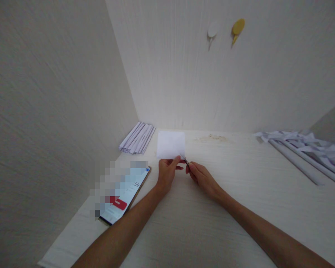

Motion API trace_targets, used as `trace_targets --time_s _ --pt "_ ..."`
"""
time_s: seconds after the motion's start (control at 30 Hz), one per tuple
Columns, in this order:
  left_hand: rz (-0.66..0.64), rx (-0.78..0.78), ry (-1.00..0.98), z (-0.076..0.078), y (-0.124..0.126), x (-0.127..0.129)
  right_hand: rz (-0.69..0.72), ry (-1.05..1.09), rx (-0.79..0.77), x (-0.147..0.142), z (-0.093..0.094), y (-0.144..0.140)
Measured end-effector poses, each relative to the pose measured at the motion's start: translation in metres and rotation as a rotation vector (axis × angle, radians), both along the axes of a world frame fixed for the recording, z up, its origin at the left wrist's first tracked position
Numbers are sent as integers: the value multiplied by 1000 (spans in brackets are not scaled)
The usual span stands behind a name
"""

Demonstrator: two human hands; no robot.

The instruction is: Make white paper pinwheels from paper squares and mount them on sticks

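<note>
A white sheet of paper (pixel 171 144) is in front of me, close to the back wall. My left hand (pixel 166 172) pinches its lower right edge, thumb on top and fingers beneath. In my right hand (pixel 202 176) is a slim, dark-handled pair of scissors (pixel 187 162), gripped with closed fingers. Their thin pointed blade lies at the sheet's lower right corner, close to my left thumb. Most of the handles are hidden by my right fingers.
Left of the sheet lies a bundle of rolled or folded paper strips (pixel 137 138). A phone (pixel 128 195) with a lit, partly blurred screen rests beside my left forearm. At right are paper tubes (pixel 296 162) and crumpled strips (pixel 304 139). White (pixel 212 30) and yellow (pixel 238 27) hooks are on the wall.
</note>
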State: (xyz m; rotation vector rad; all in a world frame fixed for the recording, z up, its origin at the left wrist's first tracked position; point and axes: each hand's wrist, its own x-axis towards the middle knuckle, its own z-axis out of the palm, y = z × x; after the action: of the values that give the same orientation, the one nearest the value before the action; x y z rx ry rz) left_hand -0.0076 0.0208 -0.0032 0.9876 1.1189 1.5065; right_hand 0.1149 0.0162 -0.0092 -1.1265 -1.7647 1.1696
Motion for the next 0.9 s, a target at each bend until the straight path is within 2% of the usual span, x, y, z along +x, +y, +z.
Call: trace_targets --time_s 0.9 --pt "-10 -10 -18 -1 0 0 -8 -64 36 -1 2 -1"
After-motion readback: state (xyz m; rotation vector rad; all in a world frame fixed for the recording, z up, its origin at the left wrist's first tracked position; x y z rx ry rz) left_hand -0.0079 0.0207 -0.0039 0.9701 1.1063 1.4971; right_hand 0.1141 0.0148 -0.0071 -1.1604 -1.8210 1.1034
